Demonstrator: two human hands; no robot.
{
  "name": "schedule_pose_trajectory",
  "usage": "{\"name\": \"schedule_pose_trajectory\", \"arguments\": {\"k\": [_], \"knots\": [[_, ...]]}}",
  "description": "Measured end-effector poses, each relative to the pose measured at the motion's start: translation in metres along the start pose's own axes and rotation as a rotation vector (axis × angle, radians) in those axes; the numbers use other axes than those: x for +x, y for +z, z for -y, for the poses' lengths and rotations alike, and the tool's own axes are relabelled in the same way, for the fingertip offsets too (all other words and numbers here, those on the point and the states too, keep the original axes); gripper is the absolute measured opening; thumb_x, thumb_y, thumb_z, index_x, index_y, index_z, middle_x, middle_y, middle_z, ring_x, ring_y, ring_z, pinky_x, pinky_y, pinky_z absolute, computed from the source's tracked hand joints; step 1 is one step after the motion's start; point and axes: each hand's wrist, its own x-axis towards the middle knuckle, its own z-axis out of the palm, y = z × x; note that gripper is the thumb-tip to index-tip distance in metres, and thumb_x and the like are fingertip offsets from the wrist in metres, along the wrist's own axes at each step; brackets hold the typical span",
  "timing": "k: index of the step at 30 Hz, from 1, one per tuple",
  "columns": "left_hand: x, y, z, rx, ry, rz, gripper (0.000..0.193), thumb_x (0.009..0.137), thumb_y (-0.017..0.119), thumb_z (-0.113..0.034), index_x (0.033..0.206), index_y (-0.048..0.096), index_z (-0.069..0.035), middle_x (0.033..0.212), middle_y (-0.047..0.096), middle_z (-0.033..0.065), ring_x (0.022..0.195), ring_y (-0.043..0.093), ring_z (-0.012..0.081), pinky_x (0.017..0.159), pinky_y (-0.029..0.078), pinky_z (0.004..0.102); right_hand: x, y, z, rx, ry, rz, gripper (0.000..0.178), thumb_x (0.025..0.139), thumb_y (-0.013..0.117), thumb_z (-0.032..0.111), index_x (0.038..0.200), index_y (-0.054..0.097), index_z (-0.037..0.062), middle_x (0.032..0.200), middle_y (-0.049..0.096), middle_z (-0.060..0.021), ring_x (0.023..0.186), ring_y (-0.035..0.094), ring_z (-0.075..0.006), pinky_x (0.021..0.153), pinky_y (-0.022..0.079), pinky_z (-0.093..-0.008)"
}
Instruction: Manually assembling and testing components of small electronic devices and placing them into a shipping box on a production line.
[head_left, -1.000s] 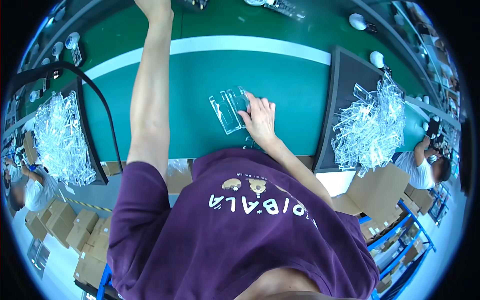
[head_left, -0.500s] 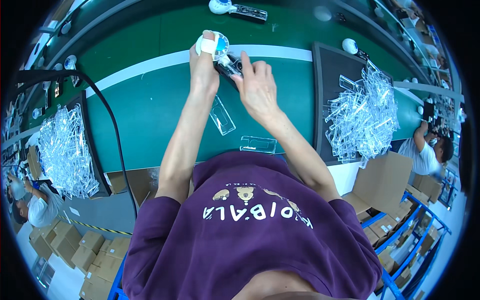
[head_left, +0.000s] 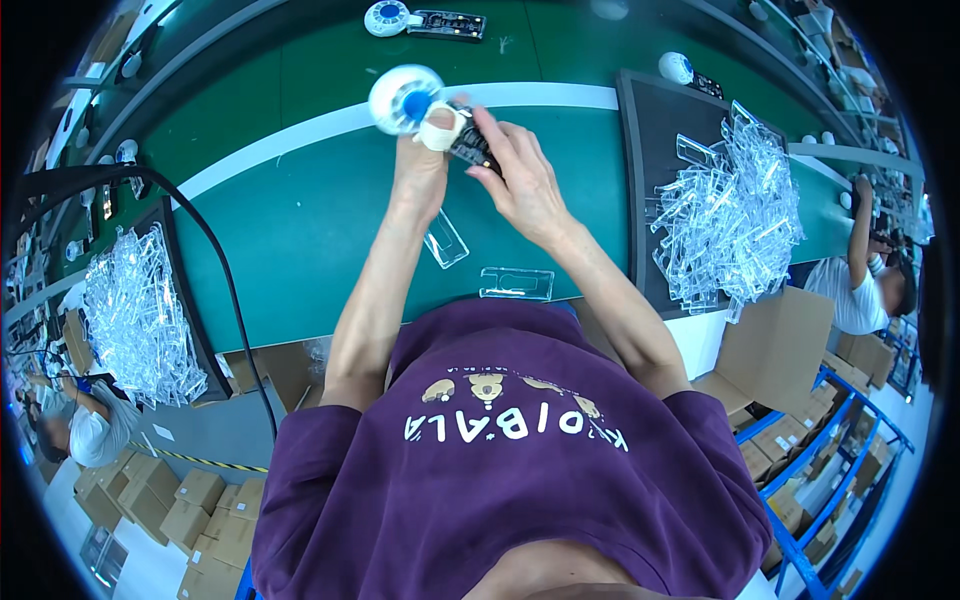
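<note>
Over the green table, both my hands hold a device with a round white head (head_left: pixel 392 104), blue in its middle, joined to a black circuit board (head_left: pixel 474 148). My left hand (head_left: pixel 422 170) is closed at the joint below the head, with a cream-coloured wrap round the thumb. The fingers of my right hand (head_left: pixel 522 178) grip the board from the right, thumb on the near side. Below my left hand lies a clear plastic shell (head_left: pixel 447 242), partly hidden by the wrist. Another clear shell (head_left: pixel 516 284) rests at the table's near edge.
Black trays on the left and right (head_left: pixel 640 180) hold heaps of clear shells (head_left: pixel 725 215). Similar devices lie at the far side (head_left: pixel 450 25) and back right (head_left: pixel 676 68). A black cable (head_left: pixel 222 255) arcs down on the left. Other people sit at both sides.
The device has turned, its white head now farther left and its board more exposed. My left thumb has moved from the head to the joint. The view has shifted slightly.
</note>
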Motion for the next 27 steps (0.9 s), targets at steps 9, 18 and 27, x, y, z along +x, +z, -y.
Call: {"name": "schedule_pose_trajectory", "arguments": {"k": [9, 18, 27], "knots": [[-0.020, 0.023, -0.012, 0.033, 0.188, -0.036, 0.040, 0.079, 0.068, -0.019, 0.112, 0.052, -0.001, 0.101, 0.061, 0.0103, 0.097, 0.057, 0.0200, 0.079, 0.046, 0.0292, 0.031, 0.016, 0.005, 0.935, 0.777, -0.365, 0.038, 0.092, 0.044, 0.037, 0.102, 0.054, 0.0009, 0.089, 0.056, -0.0104, 0.078, 0.054, -0.0199, 0.071, 0.044, -0.0324], [-0.033, 0.040, -0.019, 0.562, 0.504, 0.110, 0.037, 0.080, 0.066, -0.014, 0.112, 0.050, -0.002, 0.104, 0.060, 0.0114, 0.097, 0.056, 0.0179, 0.086, 0.043, 0.0298, 0.052, 0.026, -0.022, 1.321, 0.814, -0.431, 0.046, 0.094, 0.036, 0.042, 0.075, 0.055, 0.0036, 0.066, 0.052, -0.0060, 0.065, 0.051, -0.0161, 0.059, 0.042, -0.0311], [0.168, 0.032, -0.010, 0.514, 0.275, -0.054, 0.039, 0.075, 0.068, -0.024, 0.101, 0.055, 0.003, 0.085, 0.065, 0.0108, 0.078, 0.062, 0.0181, 0.068, 0.048, 0.0312, 0.069, 0.028, -0.085, 0.286, 0.499, -0.236, 0.037, 0.091, 0.046, 0.035, 0.085, 0.058, -0.0003, 0.077, 0.059, -0.0076, 0.068, 0.056, -0.0190, 0.065, 0.045, -0.0306]]}}
